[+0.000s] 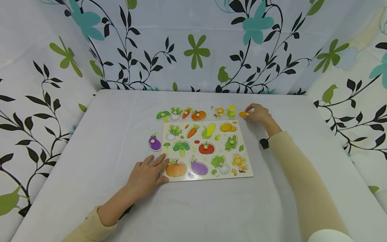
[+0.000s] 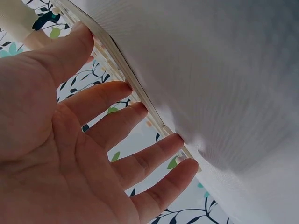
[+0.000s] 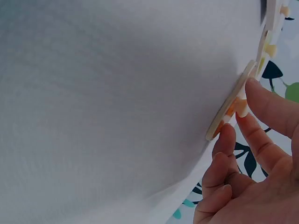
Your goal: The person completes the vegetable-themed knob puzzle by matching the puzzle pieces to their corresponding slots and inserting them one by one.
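The potato piece [image 1: 243, 114] was just beyond the far right corner of the puzzle board [image 1: 219, 148], beside the corn piece [image 1: 231, 112]. With your right hand [image 1: 259, 113] you pinched it between thumb and fingers, near its knob [image 3: 242, 108]; whether it touched the surface [image 1: 211, 208], I could not tell surely. Your left hand [image 1: 146, 176] rested on the board's left edge, its fingers straight and spread, near the eggplant piece [image 1: 155, 143].

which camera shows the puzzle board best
The head view: the puzzle board shows nearly its whole printed face, the left hand covering just a little near its left edge. The left wrist view gives mainly its thin edge; the right wrist view, nothing clearly identifiable.
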Demonstrator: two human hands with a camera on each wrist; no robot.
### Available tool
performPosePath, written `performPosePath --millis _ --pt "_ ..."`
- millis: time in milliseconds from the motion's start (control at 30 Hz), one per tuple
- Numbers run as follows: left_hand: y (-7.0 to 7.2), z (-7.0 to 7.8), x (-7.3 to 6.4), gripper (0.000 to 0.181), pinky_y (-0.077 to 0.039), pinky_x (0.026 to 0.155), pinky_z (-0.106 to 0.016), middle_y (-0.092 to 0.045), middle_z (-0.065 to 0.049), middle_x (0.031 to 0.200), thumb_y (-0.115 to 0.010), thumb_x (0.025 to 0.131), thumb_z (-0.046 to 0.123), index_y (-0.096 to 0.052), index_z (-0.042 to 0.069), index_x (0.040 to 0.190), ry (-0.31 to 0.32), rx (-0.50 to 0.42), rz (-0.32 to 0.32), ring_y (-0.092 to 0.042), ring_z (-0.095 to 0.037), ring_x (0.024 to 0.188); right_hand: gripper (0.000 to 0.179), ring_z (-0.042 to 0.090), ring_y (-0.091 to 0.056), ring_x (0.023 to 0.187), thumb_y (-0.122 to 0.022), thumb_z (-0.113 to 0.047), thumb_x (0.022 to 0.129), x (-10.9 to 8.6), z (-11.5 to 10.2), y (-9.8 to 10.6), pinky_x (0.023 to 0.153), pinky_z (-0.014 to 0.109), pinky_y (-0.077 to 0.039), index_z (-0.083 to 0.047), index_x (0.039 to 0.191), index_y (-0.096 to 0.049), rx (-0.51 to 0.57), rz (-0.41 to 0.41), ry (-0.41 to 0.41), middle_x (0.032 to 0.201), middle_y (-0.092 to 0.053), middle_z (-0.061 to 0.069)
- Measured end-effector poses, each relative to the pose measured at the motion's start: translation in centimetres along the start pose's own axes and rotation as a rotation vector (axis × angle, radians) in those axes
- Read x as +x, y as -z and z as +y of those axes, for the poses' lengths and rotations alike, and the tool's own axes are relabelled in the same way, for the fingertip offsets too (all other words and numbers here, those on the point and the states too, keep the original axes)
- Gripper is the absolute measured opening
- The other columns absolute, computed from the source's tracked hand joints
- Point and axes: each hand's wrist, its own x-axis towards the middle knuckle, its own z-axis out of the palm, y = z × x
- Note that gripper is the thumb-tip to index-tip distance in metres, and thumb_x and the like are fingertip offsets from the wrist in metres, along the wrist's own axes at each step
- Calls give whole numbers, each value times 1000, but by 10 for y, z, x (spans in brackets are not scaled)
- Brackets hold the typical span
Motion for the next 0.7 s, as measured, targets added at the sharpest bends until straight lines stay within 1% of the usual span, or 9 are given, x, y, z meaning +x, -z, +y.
performPosePath --millis 100,200,433,533,700 --pt "-1 0 0 63 -47 89 -56 -52 -10 146 -75 82 41 -59 12 135 1 0 0 -49 -45 128 35 41 -43 115 -62 -21 93 3 2 -1 102 60 -30 -8 125 -54 2 3 5 141 -47 23" --pt "-2 -1 0 63 -47 90 -56 -52 -10 146 -75 81 41 -59 12 135 0 -1 3 -49 -45 128 31 39 -45 111 -61 -20 93 5 2 -2 102 60 -29 -7 121 -56 8 12 8 136 -51 22" --pt "0 0 0 63 -47 89 -57 -53 -10 145 -75 81 40 -60 11 135 1 -9 15 -50 -45 127 22 37 -48 107 -61 -19 93 6 0 -4 100 59 -30 -5 110 -60 -2 55 10 122 -57 19" --pt "0 0 -1 63 -47 89 -57 -52 -10 145 -75 81 40 -60 11 135 4 -11 12 -50 -45 127 21 36 -49 105 -61 -20 93 6 0 -5 99 58 -31 -4 107 -61 -3 67 10 117 -59 18" --pt "-1 0 0 63 -47 90 -57 -52 -10 146 -75 82 41 -59 11 135 9 -12 1 -49 -45 128 20 37 -48 105 -61 -20 94 2 0 -4 99 58 -30 -4 107 -61 -17 80 10 117 -59 19"
